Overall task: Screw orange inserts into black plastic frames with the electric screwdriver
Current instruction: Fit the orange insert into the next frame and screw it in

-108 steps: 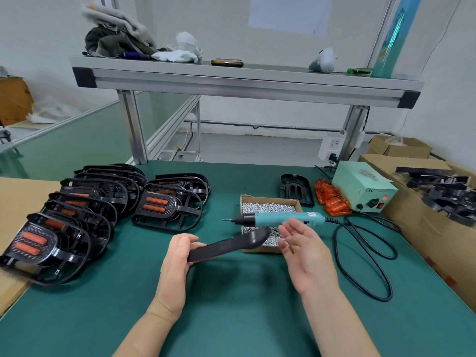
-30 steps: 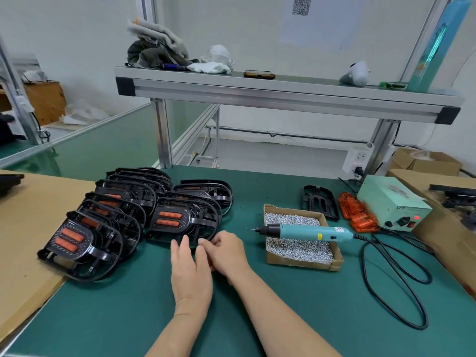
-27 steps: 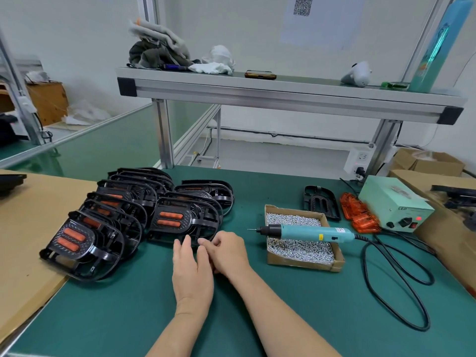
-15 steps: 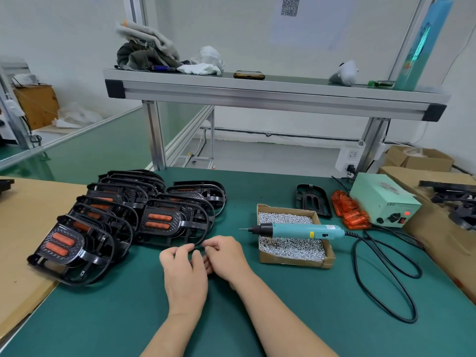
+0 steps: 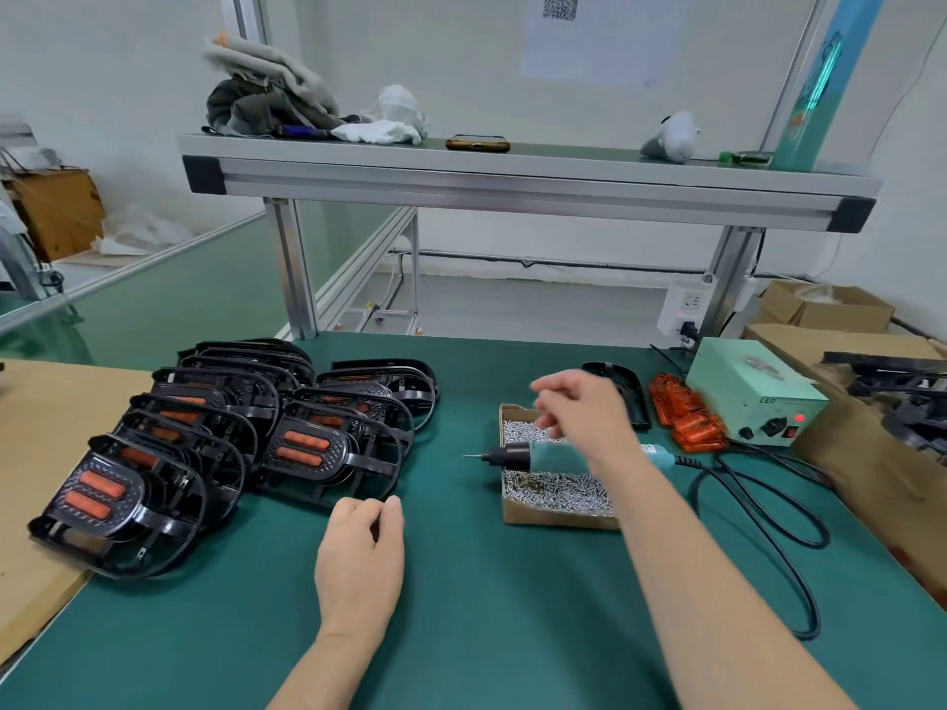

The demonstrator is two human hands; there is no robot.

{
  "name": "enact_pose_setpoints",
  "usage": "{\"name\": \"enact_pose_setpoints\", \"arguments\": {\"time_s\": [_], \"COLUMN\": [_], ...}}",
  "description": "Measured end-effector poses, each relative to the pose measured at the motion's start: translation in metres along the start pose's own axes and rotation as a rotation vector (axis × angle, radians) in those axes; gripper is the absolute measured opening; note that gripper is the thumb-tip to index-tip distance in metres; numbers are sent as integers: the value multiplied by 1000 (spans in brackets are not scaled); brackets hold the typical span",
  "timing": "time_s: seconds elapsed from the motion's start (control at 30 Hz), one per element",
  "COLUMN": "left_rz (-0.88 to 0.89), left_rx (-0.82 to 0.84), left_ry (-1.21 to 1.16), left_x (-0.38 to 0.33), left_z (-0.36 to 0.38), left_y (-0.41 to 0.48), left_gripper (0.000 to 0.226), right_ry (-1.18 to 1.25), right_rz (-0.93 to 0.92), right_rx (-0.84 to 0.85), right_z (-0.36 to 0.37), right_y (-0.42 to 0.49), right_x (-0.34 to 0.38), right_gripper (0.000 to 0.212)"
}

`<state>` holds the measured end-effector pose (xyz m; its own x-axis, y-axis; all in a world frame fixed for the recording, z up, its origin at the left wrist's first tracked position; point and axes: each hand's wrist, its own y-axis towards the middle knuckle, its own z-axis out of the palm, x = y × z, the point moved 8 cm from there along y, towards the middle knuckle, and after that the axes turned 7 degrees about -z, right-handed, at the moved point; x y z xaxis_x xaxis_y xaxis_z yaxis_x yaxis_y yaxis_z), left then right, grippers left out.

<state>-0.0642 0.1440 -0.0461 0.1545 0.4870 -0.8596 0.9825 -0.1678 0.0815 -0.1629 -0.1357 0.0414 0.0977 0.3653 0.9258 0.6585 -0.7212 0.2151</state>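
Barely in focus, the right hand (image 5: 579, 412) is hovering with fingers spread and nothing in them over the screwdriver (image 5: 512, 456), which is lying across the open screw box (image 5: 556, 509), bit pointing left. The left hand (image 5: 361, 550) is resting on the green counter (image 5: 512, 632), fingers loosely curled with nothing showing in them, just beside the nearest finished frames (image 5: 358, 463). These are lying in overlapping rows to the left, with orange inserts (image 5: 302, 448) sitting in them. Beyond the right hand a bare frame (image 5: 635, 407) is waiting, with a heap of loose inserts (image 5: 686, 417) just beside it and the power unit (image 5: 753, 397) feeding the tool's cable (image 5: 768, 509). The screwdriver is looking like a stiff, light tool, best gripped round its teal barrel, with the cable likely tugging at its tail. The frames are looking thin, rigid and open-ribbed, probably best held by the outer rim. The small, glossy loose inserts are likely calling for a pinch at the edges.
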Motion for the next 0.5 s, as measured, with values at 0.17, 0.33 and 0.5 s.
{"name": "enact_pose_setpoints", "arguments": {"time_s": [0.17,0.33,0.5], "left_rz": [17,15,32], "left_rx": [6,-2,1], "left_ry": [25,43,36], "left_x": [-2,1,2], "left_z": [2,3,6], "left_y": [-1,0,2], "left_gripper": [41,41,40], "right_ry": [-253,-482,-810], "right_rz": [69,114,123], "right_rx": [-130,-90,113], "right_z": [-68,-98,-99], "right_y": [39,66,86], "right_x": [-41,-72,-92], "right_gripper": [20,20,34]}}
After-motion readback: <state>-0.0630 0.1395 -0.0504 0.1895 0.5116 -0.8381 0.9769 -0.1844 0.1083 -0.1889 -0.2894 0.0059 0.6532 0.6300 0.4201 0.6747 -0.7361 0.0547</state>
